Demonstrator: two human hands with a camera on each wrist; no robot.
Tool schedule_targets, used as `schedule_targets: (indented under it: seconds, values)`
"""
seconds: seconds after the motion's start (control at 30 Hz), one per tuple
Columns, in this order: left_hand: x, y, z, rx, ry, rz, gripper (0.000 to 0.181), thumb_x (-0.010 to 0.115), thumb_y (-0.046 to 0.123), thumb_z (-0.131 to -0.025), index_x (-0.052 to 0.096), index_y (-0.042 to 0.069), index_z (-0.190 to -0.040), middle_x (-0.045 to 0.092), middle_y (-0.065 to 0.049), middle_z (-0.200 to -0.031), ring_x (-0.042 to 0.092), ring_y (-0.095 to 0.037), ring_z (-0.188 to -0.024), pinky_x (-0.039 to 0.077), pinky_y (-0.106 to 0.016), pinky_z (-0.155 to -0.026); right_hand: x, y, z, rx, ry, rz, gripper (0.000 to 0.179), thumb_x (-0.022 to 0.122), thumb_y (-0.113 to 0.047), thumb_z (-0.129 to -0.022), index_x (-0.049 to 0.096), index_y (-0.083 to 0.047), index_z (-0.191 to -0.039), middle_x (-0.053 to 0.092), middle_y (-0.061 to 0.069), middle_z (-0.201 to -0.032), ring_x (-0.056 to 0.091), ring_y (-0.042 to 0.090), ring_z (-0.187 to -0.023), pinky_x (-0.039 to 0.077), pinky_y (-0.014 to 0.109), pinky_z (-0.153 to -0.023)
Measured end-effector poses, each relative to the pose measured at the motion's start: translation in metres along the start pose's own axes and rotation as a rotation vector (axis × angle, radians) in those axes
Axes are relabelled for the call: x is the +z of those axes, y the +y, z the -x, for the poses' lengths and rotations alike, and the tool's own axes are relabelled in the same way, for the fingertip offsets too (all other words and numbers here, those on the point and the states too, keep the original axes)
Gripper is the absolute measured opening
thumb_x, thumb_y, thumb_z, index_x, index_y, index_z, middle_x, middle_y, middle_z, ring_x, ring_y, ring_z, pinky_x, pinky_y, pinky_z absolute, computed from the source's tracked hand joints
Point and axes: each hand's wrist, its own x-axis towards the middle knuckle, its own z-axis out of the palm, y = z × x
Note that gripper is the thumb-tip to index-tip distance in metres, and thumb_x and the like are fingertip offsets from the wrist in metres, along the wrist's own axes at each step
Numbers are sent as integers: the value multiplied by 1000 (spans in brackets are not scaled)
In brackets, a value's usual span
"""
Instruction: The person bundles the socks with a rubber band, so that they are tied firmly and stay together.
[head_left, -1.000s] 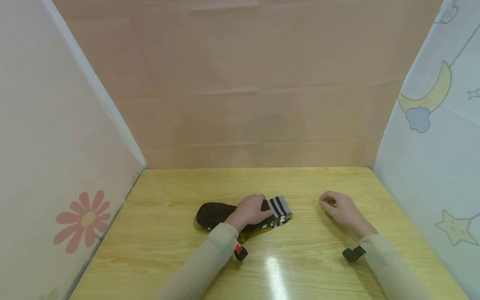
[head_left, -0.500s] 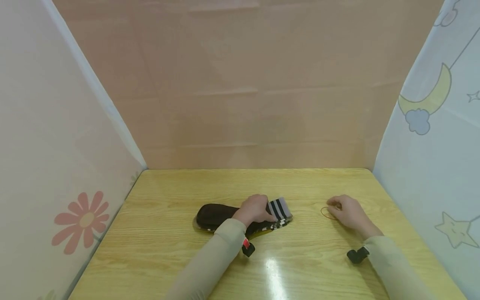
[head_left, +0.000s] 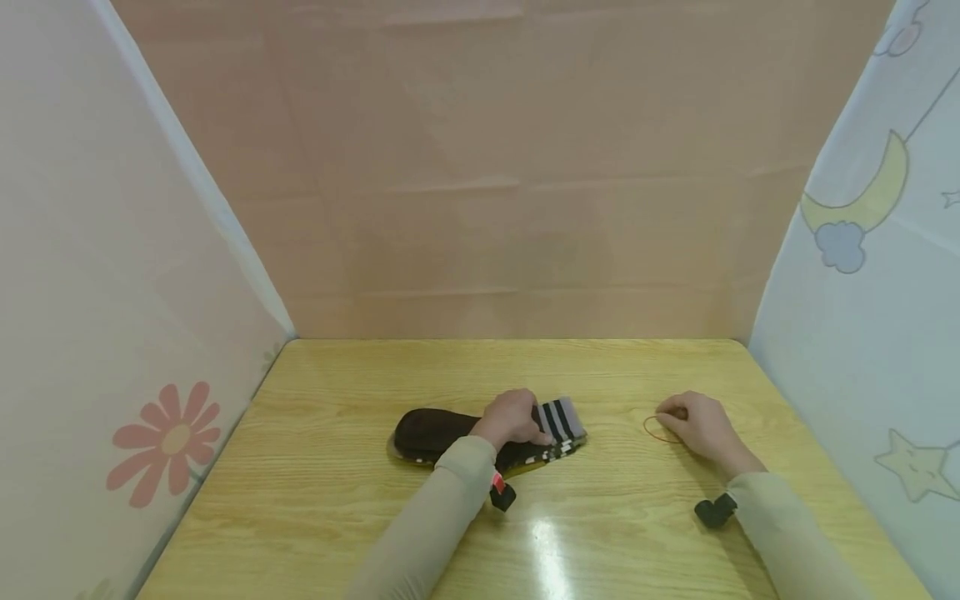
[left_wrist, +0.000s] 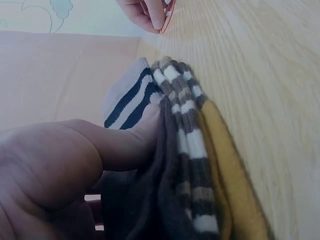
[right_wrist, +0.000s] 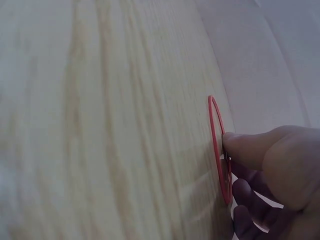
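Observation:
A stack of socks [head_left: 431, 432] lies flat on the table, toes to the left and cuffs to the right. On top is a dark sock with a grey cuff and black stripes [left_wrist: 131, 102]. Under it the left wrist view shows brown-and-white striped fabric [left_wrist: 199, 145] and a mustard layer [left_wrist: 235, 170]. My left hand [head_left: 512, 418] grips the stack near the cuffs, its thumb along the near side; its other fingers are mostly hidden. To the right, my right hand [head_left: 701, 425] pinches a red rubber band [right_wrist: 215, 142] between thumb and fingers, close over the table.
The wood-grain table [head_left: 315, 517] ends at a plain peach backdrop [head_left: 480, 208]. A side panel with a flower [head_left: 176, 437] stands at left, one with a moon and star [head_left: 918, 467] at right. Each wrist wears a small black camera [head_left: 715, 510].
My left hand has slid a little right along the socks towards the cuffs. My right hand has shifted slightly right and nearer, and the rubber band's loop now shows beyond its fingertips.

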Motion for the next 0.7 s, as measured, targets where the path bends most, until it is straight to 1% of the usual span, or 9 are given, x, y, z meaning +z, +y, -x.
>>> schedule_targets:
  seconds: [0.1, 0.23, 0.33, 0.43, 0.57, 0.7]
  values:
    - [1, 2, 1, -7, 6, -15, 54, 91, 44, -82, 71, 12, -121, 71, -2, -109, 63, -20, -91, 55, -39, -79, 0, 0, 1, -21, 2, 9, 7, 79, -12, -94, 80, -4, -93, 74, 8, -92, 68, 27, -86, 55, 47, -79]
    - [1, 4, 1, 13, 12, -35, 46, 90, 45, -83, 70, 13, -109, 67, 1, -95, 59, -17, -81, 52, -36, -70, 1, 1, 2, -43, -13, 46, 7, 76, -11, -96, 78, -6, -90, 73, 7, -92, 66, 24, -85, 54, 46, -78]
    - [1, 4, 1, 27, 4, -24, 44, 91, 43, -83, 68, 13, -104, 64, 1, -91, 58, -18, -78, 51, -36, -68, 2, 2, 1, -53, -31, 58, 6, 75, -7, -97, 77, -8, -91, 71, 6, -91, 63, 21, -85, 52, 44, -77]
    - [0, 2, 1, 22, -13, 21, 47, 91, 40, -84, 69, 11, -114, 67, -1, -101, 61, -19, -85, 54, -39, -76, 2, 1, 1, -54, -45, 49, 6, 73, -6, -97, 76, -8, -92, 70, 4, -91, 61, 19, -85, 51, 43, -77]
    - [0, -1, 0, 7, -41, 108, 60, 92, 34, -84, 67, 8, -131, 69, -6, -118, 63, -22, -96, 56, -43, -87, 1, 1, 2, -32, -59, 4, 6, 71, -6, -99, 74, -6, -94, 69, 5, -91, 61, 19, -85, 51, 42, -78]
    - [0, -3, -2, 4, -67, 174, 65, 92, 31, -84, 65, 5, -137, 69, -9, -123, 64, -24, -100, 56, -45, -92, 1, 0, 3, 10, -76, -31, 8, 68, -9, -102, 72, -4, -98, 68, 7, -94, 62, 20, -87, 52, 42, -80]
